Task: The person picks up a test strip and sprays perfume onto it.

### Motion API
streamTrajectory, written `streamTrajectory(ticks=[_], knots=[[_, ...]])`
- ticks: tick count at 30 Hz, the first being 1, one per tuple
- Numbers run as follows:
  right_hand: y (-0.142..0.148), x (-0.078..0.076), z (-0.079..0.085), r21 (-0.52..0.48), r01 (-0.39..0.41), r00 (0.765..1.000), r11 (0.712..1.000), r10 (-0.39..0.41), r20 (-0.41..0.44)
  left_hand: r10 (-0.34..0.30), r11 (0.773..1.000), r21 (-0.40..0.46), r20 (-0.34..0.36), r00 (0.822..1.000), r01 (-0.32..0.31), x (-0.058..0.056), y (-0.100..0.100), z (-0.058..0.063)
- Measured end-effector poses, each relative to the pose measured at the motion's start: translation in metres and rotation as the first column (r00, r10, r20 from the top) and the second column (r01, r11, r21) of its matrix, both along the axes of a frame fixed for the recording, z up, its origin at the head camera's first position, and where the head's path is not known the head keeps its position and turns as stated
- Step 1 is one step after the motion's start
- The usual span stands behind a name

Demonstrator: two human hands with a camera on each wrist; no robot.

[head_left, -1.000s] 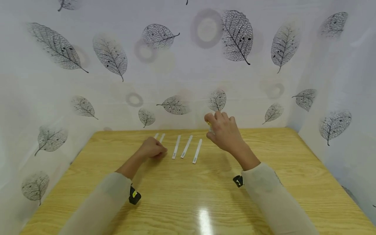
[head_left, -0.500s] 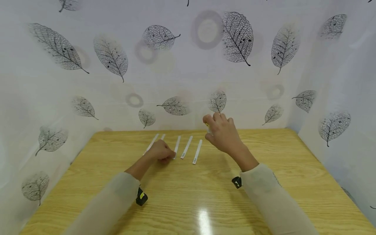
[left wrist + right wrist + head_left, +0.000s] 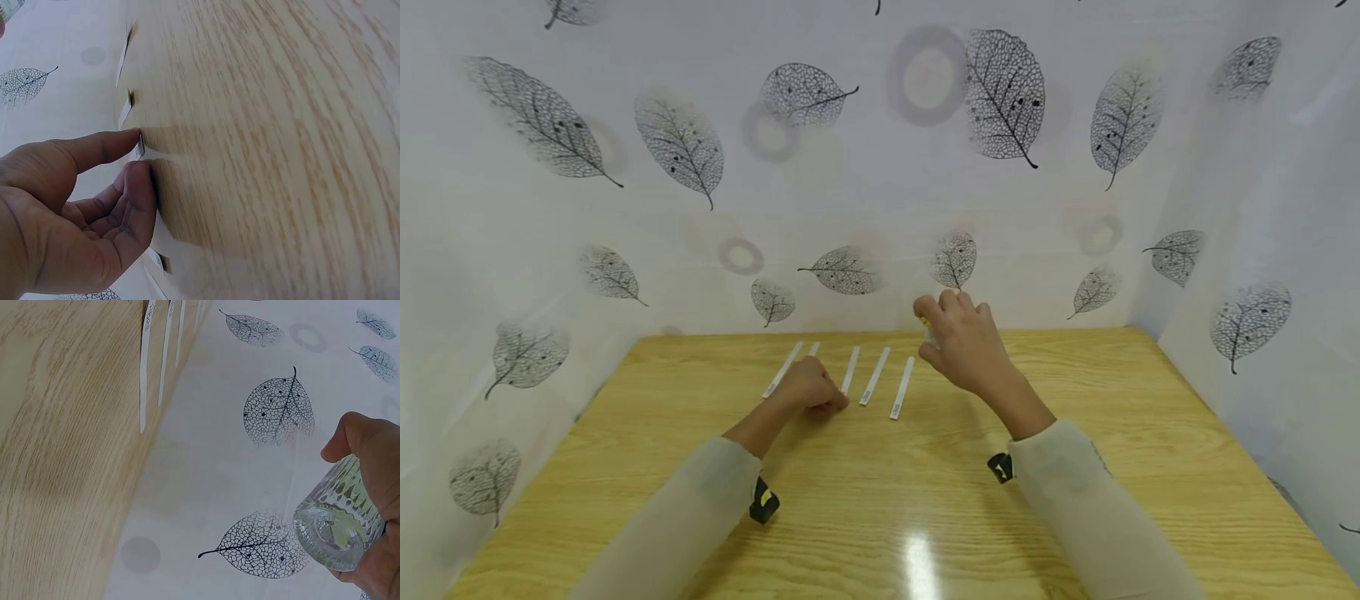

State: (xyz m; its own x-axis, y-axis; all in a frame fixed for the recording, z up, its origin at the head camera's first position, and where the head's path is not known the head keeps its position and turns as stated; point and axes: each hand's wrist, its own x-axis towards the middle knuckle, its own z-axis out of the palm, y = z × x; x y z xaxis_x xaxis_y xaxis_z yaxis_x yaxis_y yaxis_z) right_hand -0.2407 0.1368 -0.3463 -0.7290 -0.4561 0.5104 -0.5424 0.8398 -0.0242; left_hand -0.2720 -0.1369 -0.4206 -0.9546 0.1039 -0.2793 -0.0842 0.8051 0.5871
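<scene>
Several narrow white paper strips with print near their near ends lie in a slanted row at the table's back. My left hand (image 3: 808, 385) is at the near end of the third paper strip from the left (image 3: 851, 367). In the left wrist view, index finger (image 3: 112, 145) and thumb (image 3: 139, 187) pinch that strip's end by its two edges. My right hand (image 3: 970, 346) is raised by the back edge, right of the row, and grips a ridged clear glass vessel (image 3: 334, 528), yellow-green inside. Its thick base shows in the right wrist view; its top is hidden by the hand.
A wooden table (image 3: 880, 483) spans the view, backed and flanked by a pale curtain (image 3: 865, 183) printed with leaves. Two strips lie right of the left hand, the rightmost strip (image 3: 902, 388) nearest to me; the leftmost strip (image 3: 782, 369) lies beyond its wrist.
My left hand has moved right from the second strip to the near end of the third, uncovering the leftmost one. My right hand stays nearly in place with the glass vessel.
</scene>
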Motion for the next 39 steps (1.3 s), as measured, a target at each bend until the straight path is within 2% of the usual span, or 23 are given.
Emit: streamTrajectory(ticks=[5,8,17,24,33,39], knots=[[-0.002,0.001,0.000,-0.003,-0.007,1.000,1.000,0.007,-0.008,0.052,0.998,-0.029,-0.007,0.999,-0.052,0.000,0.001,0.004],[-0.003,0.001,-0.001,0.002,-0.010,1.000,1.000,0.010,-0.013,0.049,0.997,-0.051,-0.029,0.998,-0.050,0.001,-0.001,0.006],[-0.004,0.001,-0.002,0.009,-0.013,0.999,1.000,0.013,-0.033,0.103,0.995,0.023,-0.038,0.994,-0.102,-0.001,-0.011,0.005],[-0.003,0.002,-0.002,0.005,-0.023,0.999,1.000,0.023,-0.029,0.076,0.997,0.028,-0.059,0.995,-0.075,0.000,-0.013,0.006],[-0.005,0.001,-0.005,0.020,-0.028,0.999,0.999,0.028,-0.038,0.104,0.990,0.098,-0.022,0.994,-0.102,0.000,-0.012,0.007],[-0.006,0.001,-0.006,0.015,-0.026,0.999,1.000,0.027,-0.028,0.115,0.988,0.104,-0.022,0.993,-0.112,-0.001,-0.012,0.005]])
